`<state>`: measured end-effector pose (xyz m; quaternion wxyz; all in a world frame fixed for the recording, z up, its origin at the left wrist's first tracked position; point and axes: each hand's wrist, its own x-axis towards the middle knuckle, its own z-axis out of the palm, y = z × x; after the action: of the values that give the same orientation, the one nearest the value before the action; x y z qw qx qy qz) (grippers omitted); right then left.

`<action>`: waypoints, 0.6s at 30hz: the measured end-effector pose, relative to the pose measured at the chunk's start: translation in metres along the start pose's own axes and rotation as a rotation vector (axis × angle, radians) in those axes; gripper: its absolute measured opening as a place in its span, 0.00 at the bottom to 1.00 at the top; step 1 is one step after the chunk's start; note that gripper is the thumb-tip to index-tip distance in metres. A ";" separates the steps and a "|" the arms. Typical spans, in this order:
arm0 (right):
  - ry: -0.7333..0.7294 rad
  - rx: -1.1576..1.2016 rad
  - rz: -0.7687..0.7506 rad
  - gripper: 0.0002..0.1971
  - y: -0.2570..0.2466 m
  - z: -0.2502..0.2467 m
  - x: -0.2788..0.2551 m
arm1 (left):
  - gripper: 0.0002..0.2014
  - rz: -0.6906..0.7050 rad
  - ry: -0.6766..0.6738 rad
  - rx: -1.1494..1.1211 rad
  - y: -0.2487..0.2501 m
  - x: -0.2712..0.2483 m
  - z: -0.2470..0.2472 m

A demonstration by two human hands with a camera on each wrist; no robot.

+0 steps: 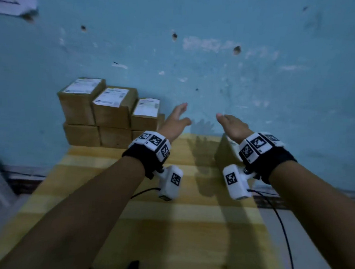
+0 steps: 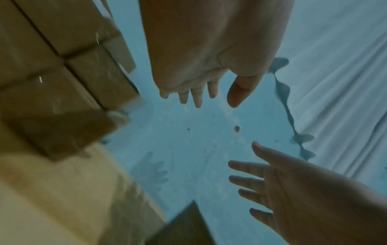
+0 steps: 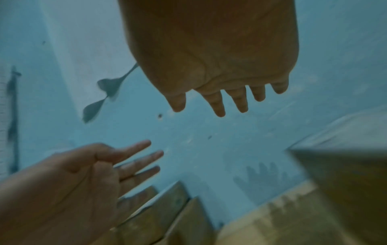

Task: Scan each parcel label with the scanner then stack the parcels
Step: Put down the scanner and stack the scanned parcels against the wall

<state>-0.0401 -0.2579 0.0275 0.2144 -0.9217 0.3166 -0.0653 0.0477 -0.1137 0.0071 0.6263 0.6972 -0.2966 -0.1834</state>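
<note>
Parcels (image 1: 113, 113) sit stacked two tiers high against the wall (image 1: 240, 65), labels up. Right of that stack, the left hand (image 1: 174, 123) and right hand (image 1: 233, 127) hover empty, fingers spread. Stacking looks largely done; no scanner shows.

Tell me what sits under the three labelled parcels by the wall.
Under the labelled parcels sits a lower row of brown boxes on the yellow table. Their tops are covered, so labels there cannot be seen. The left hand hides the row's right end.
</note>
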 end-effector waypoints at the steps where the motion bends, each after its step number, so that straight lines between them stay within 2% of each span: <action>1: -0.002 -0.001 0.041 0.31 0.018 -0.006 -0.003 | 0.28 -0.036 -0.037 -0.021 -0.002 -0.002 0.019; 5: 0.022 0.101 0.200 0.33 0.080 -0.012 -0.008 | 0.30 -0.186 -0.207 -0.069 -0.018 -0.014 0.085; 7: 0.038 0.232 0.280 0.33 0.102 -0.009 -0.014 | 0.35 -0.247 -0.272 -0.153 -0.031 -0.020 0.116; 9: 0.033 0.407 0.336 0.34 0.118 0.002 -0.017 | 0.38 -0.290 -0.286 -0.194 -0.043 -0.020 0.139; 11: -0.011 0.544 0.372 0.35 0.128 0.016 -0.018 | 0.34 -0.317 -0.272 -0.247 -0.051 -0.015 0.150; 14: -0.030 0.615 0.328 0.28 0.133 0.036 -0.021 | 0.36 -0.342 -0.264 -0.253 -0.054 -0.016 0.151; 16: 0.032 0.688 0.271 0.28 0.141 0.053 -0.016 | 0.41 -0.328 -0.277 -0.209 -0.063 -0.013 0.150; 18: 0.047 0.730 0.241 0.29 0.142 0.061 -0.014 | 0.39 -0.326 -0.276 -0.161 -0.062 -0.017 0.143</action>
<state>-0.1144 -0.3283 -0.0891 0.5273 -0.7391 0.3834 -0.1692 -0.0432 -0.2102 -0.0771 0.5953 0.6522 -0.2473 -0.3990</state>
